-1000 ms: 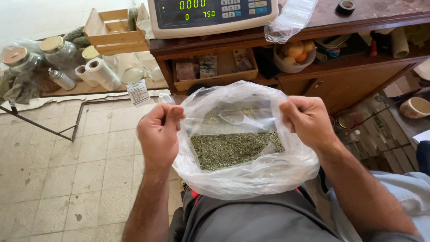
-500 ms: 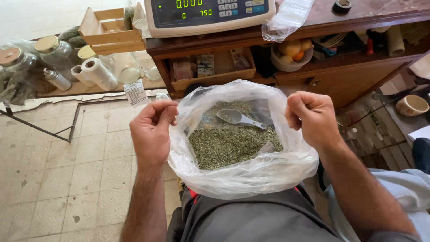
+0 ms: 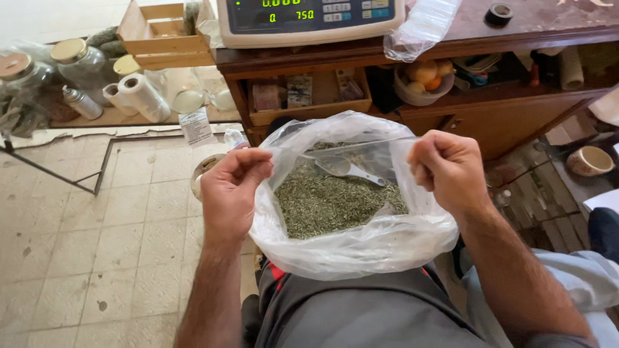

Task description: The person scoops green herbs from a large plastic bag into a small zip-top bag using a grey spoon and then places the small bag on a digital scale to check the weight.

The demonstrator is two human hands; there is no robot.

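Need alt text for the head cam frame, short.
Seen from above, a person's left hand and right hand hold open the rim of a clear plastic bag of dried green herbs with a metal scoop lying in it. Beyond it, a wooden counter carries a digital scale.

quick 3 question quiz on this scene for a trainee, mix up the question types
1. True or false: both hands grip the rim of the plastic bag.
2. What lies on the dried herbs inside the bag: A) a knife, B) a scoop, C) a jar lid?
3. What stands on the wooden counter above the bag?

Key
1. True: the left hand and right hand each pinch one side of the rim.
2. B, a scoop.
3. A weighing scale.
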